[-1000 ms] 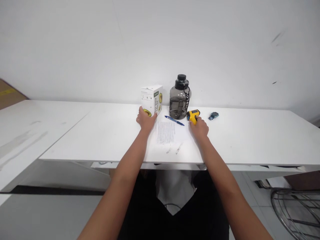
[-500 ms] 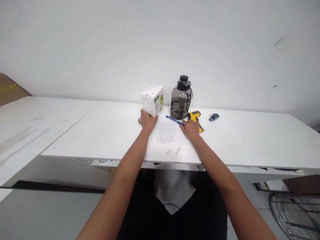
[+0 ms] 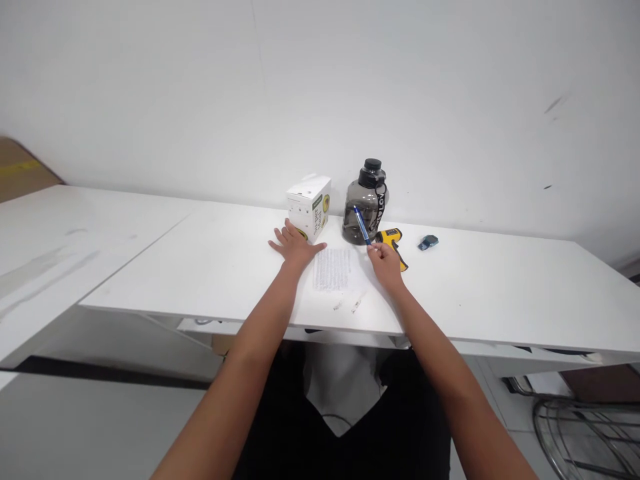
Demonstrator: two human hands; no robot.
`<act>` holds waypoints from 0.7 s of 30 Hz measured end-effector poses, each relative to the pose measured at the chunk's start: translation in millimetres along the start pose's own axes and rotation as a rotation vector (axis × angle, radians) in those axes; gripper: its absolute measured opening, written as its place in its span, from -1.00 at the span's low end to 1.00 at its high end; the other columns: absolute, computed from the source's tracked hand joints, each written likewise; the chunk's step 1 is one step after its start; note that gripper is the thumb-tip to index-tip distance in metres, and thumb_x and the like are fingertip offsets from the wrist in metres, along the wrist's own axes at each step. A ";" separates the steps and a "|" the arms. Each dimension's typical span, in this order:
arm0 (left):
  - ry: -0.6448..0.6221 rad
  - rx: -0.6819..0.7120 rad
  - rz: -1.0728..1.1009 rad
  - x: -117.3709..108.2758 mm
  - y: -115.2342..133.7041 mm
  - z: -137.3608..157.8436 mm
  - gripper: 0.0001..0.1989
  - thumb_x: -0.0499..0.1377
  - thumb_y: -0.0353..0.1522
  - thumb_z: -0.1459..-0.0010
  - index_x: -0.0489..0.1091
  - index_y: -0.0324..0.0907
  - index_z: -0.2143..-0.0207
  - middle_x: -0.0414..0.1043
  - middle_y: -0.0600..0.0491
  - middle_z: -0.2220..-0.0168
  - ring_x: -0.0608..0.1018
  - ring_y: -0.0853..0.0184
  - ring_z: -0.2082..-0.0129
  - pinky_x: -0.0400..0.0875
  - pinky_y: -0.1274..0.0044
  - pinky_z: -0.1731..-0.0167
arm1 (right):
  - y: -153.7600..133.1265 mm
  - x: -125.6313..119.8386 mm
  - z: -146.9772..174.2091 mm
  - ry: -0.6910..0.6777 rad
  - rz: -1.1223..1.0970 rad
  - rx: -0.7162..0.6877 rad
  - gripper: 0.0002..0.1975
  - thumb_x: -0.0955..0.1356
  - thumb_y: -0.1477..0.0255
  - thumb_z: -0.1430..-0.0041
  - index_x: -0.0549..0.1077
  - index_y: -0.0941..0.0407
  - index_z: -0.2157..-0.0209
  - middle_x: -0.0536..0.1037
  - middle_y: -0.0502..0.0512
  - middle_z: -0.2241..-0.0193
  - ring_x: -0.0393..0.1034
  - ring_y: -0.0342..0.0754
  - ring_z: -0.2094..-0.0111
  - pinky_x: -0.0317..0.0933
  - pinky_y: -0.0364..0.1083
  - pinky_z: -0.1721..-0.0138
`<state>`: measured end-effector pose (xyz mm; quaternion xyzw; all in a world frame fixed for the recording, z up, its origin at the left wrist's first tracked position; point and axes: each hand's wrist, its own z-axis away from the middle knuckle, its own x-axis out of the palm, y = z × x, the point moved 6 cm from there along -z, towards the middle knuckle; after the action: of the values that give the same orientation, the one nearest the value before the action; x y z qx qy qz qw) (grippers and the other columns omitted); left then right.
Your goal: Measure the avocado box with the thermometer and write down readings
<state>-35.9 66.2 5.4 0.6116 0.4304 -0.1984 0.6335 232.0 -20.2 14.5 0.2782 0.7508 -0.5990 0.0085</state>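
A blue pen [image 3: 362,225] points up and away from my right hand [image 3: 385,262], whose fingers are closed round its lower end. My left hand [image 3: 296,248] is spread, fingers apart, in front of a white box [image 3: 301,208] with avocado pictures. Whether the fingertips touch the box I cannot tell. Between my hands lies a sheet of paper [image 3: 332,270] covered with lines of writing too small to read. Just beyond my right hand is a yellow and black pistol-shaped tool [image 3: 390,236], partly covered by that hand.
Behind the pen stands a large dark see-through bottle [image 3: 361,207] with a black cap. A small teal object [image 3: 428,242] lies further right on the white table [image 3: 500,287]. The wall [image 3: 200,100] rises at the back. A wire rack [image 3: 575,433] is low at the right.
My right hand has picked the pen up off the table and tilted it upward. My left hand has let go of the box and spread its fingers.
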 end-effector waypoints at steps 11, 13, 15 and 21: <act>0.011 -0.006 -0.044 1.7 -3.2 -5.8 0.51 0.50 0.07 0.20 -0.31 -0.24 -0.56 -0.15 -0.43 -0.56 -0.29 -0.25 -0.60 -0.39 -0.19 -0.46 | -13.8 22.2 19.4 -0.235 -0.127 -0.032 -0.72 0.39 0.15 -0.04 0.25 -0.03 0.36 0.44 -0.13 0.57 0.39 -0.04 0.46 0.24 -0.04 0.31; -0.002 -0.022 -0.044 1.5 -2.5 -5.1 0.51 0.50 0.06 0.19 -0.32 -0.23 -0.57 -0.16 -0.42 -0.57 -0.28 -0.24 -0.60 -0.38 -0.19 -0.46 | -16.3 19.0 20.9 -0.199 -0.065 -0.082 -0.71 0.39 0.13 -0.07 0.25 -0.02 0.42 0.37 -0.14 0.58 0.34 -0.05 0.47 0.23 -0.04 0.32; -0.012 -0.031 -0.044 0.5 -1.1 -3.7 0.51 0.50 0.06 0.18 -0.33 -0.24 -0.57 -0.16 -0.42 -0.57 -0.27 -0.24 -0.60 -0.36 -0.18 -0.46 | -16.9 20.1 21.2 -0.207 -0.035 -0.103 -0.72 0.40 0.13 -0.08 0.30 -0.01 0.45 0.36 -0.12 0.56 0.30 -0.06 0.46 0.23 -0.05 0.32; -0.006 -0.027 -0.024 -3.0 2.6 0.0 0.47 0.50 0.03 0.15 -0.32 -0.21 -0.56 -0.11 -0.43 -0.55 -0.22 -0.28 -0.59 -0.29 -0.21 -0.45 | -10.6 34.9 20.7 -0.343 -0.034 -0.047 -0.71 0.39 0.12 -0.09 0.45 0.04 0.48 0.51 -0.01 0.50 0.37 -0.04 0.40 0.27 -0.03 0.25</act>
<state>-35.5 65.8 9.3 0.5970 0.4387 -0.2020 0.6406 191.3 -26.1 6.0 0.1588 0.7567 -0.6201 0.1328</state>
